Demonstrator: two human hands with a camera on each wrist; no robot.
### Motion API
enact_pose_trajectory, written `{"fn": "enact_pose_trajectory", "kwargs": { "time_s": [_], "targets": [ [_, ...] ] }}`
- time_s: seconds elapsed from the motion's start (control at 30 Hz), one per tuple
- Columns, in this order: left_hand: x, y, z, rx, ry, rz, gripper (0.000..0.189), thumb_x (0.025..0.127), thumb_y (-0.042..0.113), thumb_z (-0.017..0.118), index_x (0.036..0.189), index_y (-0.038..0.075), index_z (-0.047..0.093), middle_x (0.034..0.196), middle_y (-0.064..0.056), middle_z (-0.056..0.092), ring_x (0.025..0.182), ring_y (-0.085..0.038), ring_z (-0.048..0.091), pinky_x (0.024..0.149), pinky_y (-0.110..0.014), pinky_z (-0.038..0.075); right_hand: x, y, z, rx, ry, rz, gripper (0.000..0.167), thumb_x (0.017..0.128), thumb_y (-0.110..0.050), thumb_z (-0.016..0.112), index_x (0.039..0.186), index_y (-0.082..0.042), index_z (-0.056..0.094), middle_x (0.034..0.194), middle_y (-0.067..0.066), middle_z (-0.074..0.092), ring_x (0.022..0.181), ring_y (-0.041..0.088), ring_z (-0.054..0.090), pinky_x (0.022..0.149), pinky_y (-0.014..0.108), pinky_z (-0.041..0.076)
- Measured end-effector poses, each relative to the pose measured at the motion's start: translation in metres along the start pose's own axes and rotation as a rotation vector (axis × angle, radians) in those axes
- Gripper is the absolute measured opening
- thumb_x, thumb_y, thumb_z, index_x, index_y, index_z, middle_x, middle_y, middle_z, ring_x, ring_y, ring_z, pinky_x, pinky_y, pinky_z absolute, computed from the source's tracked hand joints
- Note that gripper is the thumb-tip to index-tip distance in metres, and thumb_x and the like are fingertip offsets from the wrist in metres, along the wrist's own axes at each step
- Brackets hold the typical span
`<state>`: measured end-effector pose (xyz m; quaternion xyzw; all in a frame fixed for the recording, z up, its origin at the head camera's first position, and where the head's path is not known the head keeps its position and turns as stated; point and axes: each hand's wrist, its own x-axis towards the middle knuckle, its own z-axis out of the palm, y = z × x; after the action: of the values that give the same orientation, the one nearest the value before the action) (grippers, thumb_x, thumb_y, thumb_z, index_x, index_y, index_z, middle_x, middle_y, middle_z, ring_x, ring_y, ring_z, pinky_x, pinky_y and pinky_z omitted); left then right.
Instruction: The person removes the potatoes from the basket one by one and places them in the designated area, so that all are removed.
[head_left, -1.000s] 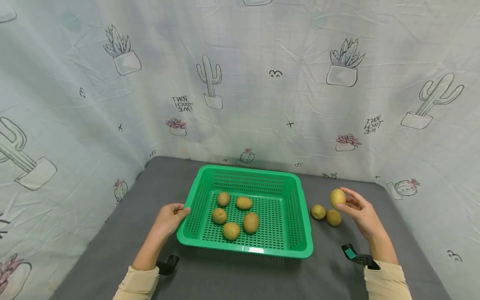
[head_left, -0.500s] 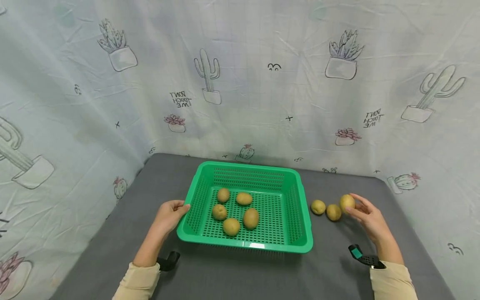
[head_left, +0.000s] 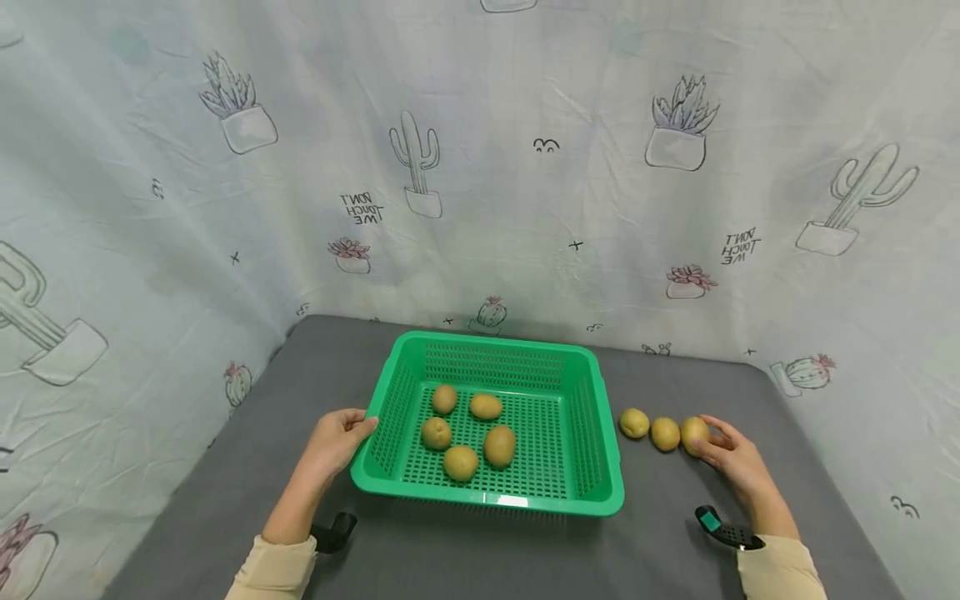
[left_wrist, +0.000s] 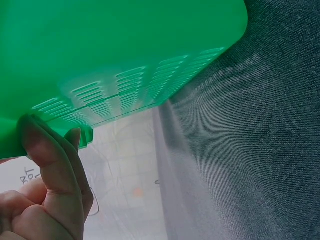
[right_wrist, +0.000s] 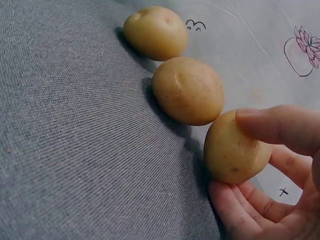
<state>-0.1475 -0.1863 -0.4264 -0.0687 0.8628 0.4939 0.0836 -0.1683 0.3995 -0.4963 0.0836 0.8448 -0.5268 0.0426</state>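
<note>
My left hand (head_left: 335, 444) grips the left rim of a green plastic basket (head_left: 551, 504), thumb over the edge and fingers curled beneath it, as the left wrist view shows. Several potatoes (head_left: 499, 446) lie on the basket's slotted floor, toward its left half. To the right of the basket, my right hand (head_left: 733, 458) holds a potato (right_wrist: 234, 150) between thumb and fingers, right at the grey cloth. This potato ends a row with a middle potato (right_wrist: 189, 91) and a far potato (right_wrist: 156, 33), the one nearest the basket.
Grey cloth (head_left: 450, 550) covers the table. A pale curtain (head_left: 495, 192) printed with cacti hangs behind it and along both sides. Each wrist wears a black strap (head_left: 727, 529).
My right hand has carried its potato rightward and down to the right end of the row. The left hand keeps its grip on the basket rim.
</note>
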Motion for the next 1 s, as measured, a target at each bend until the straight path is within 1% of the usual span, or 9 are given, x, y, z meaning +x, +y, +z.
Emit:
{"fn": "enact_pose_trajectory", "kwargs": {
  "time_s": [0.1, 0.17, 0.23, 0.47, 0.5, 0.57, 0.67, 0.73, 1.0],
  "targets": [
    [-0.002, -0.002, 0.005, -0.008, 0.005, 0.013, 0.051, 0.099, 0.020, 0.051, 0.135, -0.014, 0.042, 0.132, -0.033, 0.047, 0.121, -0.046, 0.047, 0.094, -0.053, 0.044, -0.005, 0.002, -0.001, -0.064, 0.013, 0.001, 0.070, 0.091, -0.025, 0.065, 0.144, 0.004, 0.030, 0.110, 0.016, 0.062, 0.081, -0.010, 0.055, 0.071, 0.017, 0.052],
    [-0.003, -0.004, 0.009, -0.017, 0.008, 0.018, 0.049, 0.098, 0.019, 0.051, 0.134, -0.014, 0.044, 0.129, -0.032, 0.050, 0.118, -0.045, 0.049, 0.092, -0.052, 0.046, -0.010, 0.001, -0.003, -0.114, 0.009, 0.016, 0.072, 0.092, -0.026, 0.064, 0.145, 0.006, 0.028, 0.119, 0.032, 0.056, 0.080, -0.012, 0.053, 0.070, 0.018, 0.051],
    [-0.004, -0.005, 0.012, -0.027, 0.008, 0.023, 0.048, 0.098, 0.019, 0.052, 0.132, -0.014, 0.046, 0.125, -0.031, 0.053, 0.114, -0.044, 0.052, 0.090, -0.050, 0.047, -0.013, 0.001, -0.005, -0.180, 0.006, 0.035, 0.073, 0.092, -0.029, 0.063, 0.145, 0.006, 0.027, 0.128, 0.039, 0.047, 0.081, -0.011, 0.051, 0.069, 0.018, 0.050],
    [-0.004, -0.006, 0.014, -0.043, 0.035, 0.023, 0.044, 0.097, 0.016, 0.053, 0.129, -0.014, 0.049, 0.120, -0.029, 0.057, 0.108, -0.039, 0.057, 0.086, -0.047, 0.050, -0.012, -0.003, -0.005, -0.283, -0.014, 0.088, 0.077, 0.093, -0.036, 0.060, 0.148, 0.004, 0.024, 0.134, 0.041, 0.039, 0.103, 0.025, 0.058, 0.070, 0.018, 0.047],
    [-0.004, -0.006, 0.014, -0.045, 0.038, 0.019, 0.043, 0.097, 0.015, 0.053, 0.129, -0.013, 0.049, 0.119, -0.028, 0.058, 0.106, -0.038, 0.058, 0.085, -0.045, 0.051, -0.011, -0.004, -0.004, -0.274, -0.016, 0.091, 0.077, 0.093, -0.036, 0.060, 0.148, 0.005, 0.024, 0.135, 0.042, 0.037, 0.104, 0.024, 0.057, 0.070, 0.018, 0.048],
    [-0.004, -0.005, 0.013, -0.044, 0.042, 0.022, 0.043, 0.097, 0.015, 0.053, 0.128, -0.014, 0.050, 0.118, -0.029, 0.058, 0.105, -0.037, 0.059, 0.083, -0.044, 0.051, -0.010, -0.005, -0.004, -0.247, -0.020, 0.091, 0.077, 0.093, -0.034, 0.061, 0.148, 0.005, 0.023, 0.136, 0.043, 0.035, 0.097, 0.010, 0.057, 0.071, 0.015, 0.048],
    [-0.003, -0.005, 0.010, -0.046, 0.042, 0.027, 0.043, 0.097, 0.015, 0.053, 0.129, -0.014, 0.049, 0.120, -0.029, 0.058, 0.106, -0.037, 0.058, 0.084, -0.045, 0.051, -0.008, -0.005, -0.003, -0.201, -0.016, 0.079, 0.076, 0.093, -0.031, 0.061, 0.147, 0.006, 0.023, 0.137, 0.043, 0.032, 0.085, -0.012, 0.046, 0.071, 0.011, 0.047],
    [-0.003, -0.004, 0.008, -0.040, 0.041, 0.030, 0.044, 0.097, 0.016, 0.053, 0.130, -0.014, 0.048, 0.123, -0.030, 0.055, 0.110, -0.040, 0.056, 0.087, -0.047, 0.050, -0.007, -0.005, -0.003, -0.188, -0.017, 0.065, 0.076, 0.094, -0.031, 0.061, 0.147, 0.006, 0.023, 0.137, 0.043, 0.032, 0.080, -0.019, 0.040, 0.071, 0.010, 0.046],
    [-0.002, -0.001, 0.002, -0.040, 0.037, 0.028, 0.046, 0.098, 0.016, 0.052, 0.132, -0.014, 0.045, 0.127, -0.031, 0.052, 0.116, -0.043, 0.052, 0.092, -0.051, 0.046, -0.006, -0.006, -0.002, -0.129, -0.006, 0.058, 0.077, 0.096, -0.033, 0.056, 0.145, 0.012, 0.019, 0.139, 0.041, 0.030, 0.078, -0.022, 0.043, 0.072, 0.008, 0.047]
  ]
}}
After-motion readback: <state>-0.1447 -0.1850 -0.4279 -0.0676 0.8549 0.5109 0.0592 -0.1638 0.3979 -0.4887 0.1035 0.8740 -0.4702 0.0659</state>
